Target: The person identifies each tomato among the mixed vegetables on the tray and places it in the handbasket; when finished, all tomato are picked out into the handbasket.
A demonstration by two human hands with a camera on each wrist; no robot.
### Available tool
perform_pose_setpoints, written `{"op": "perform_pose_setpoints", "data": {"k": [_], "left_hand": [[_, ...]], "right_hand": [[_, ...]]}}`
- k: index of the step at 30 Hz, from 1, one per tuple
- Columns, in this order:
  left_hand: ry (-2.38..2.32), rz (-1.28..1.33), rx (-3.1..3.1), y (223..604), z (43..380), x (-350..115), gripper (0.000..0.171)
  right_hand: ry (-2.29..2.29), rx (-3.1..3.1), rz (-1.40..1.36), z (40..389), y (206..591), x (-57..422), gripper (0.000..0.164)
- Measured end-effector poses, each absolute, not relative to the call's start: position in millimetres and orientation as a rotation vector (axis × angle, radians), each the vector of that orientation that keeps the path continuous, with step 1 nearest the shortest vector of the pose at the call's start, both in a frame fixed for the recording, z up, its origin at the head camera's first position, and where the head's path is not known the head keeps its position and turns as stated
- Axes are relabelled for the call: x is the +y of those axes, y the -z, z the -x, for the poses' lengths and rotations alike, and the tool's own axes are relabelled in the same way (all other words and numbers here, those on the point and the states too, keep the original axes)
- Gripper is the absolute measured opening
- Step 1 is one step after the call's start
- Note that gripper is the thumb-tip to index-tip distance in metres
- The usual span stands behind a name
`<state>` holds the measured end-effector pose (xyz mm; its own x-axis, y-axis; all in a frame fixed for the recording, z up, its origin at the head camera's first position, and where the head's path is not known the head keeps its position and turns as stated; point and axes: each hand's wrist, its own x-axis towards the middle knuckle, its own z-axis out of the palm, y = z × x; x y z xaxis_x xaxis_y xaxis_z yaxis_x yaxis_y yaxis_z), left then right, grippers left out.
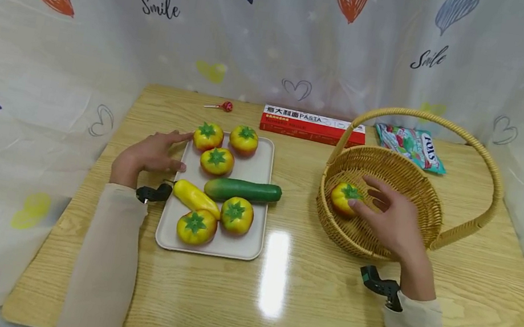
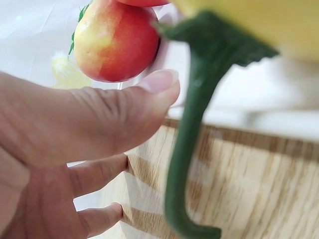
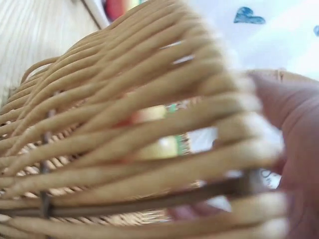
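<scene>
1. Spreading fingers (image 1: 379, 186) of the right hand (image 1: 394, 217) apart at a red-yellow tomato (image 1: 342, 199) inside the wicker basket (image 1: 420, 184); cannot tell whether touching.
2. Apparently placing or picking up that tomato; cannot tell which.
3. Probably calling next for lifting clear if placing, pinching if picking.
4. Spreading left hand (image 1: 151, 153) too, at edge of white tray (image 1: 238, 245) bearing five tomatoes (image 1: 216, 162), cucumber (image 1: 243, 190), yellow pepper (image 1: 196, 197).

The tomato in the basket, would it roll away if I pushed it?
The tomato would probably roll a little, because its sides look round. The basket would likely keep it from getting far, since its wall goes all around. Its skin looks smooth, so it might be a bit slippery to grab.
</scene>
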<state>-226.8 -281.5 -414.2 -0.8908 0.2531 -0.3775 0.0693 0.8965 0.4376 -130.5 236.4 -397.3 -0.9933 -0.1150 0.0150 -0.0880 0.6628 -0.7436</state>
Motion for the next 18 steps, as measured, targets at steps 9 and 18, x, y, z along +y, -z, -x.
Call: {"op": "perform_pose_setpoints", "data": {"k": [9, 18], "left_hand": [[-0.582, -0.234, 2.626, 416, 228, -284, 0.085], [-0.593, -0.213, 2.621, 413, 227, -281, 0.085]], "right_hand": [[1.644, 2.649, 0.650, 121, 378, 207, 0.058], [1.674, 2.326, 0.850, 117, 388, 155, 0.060]]}}
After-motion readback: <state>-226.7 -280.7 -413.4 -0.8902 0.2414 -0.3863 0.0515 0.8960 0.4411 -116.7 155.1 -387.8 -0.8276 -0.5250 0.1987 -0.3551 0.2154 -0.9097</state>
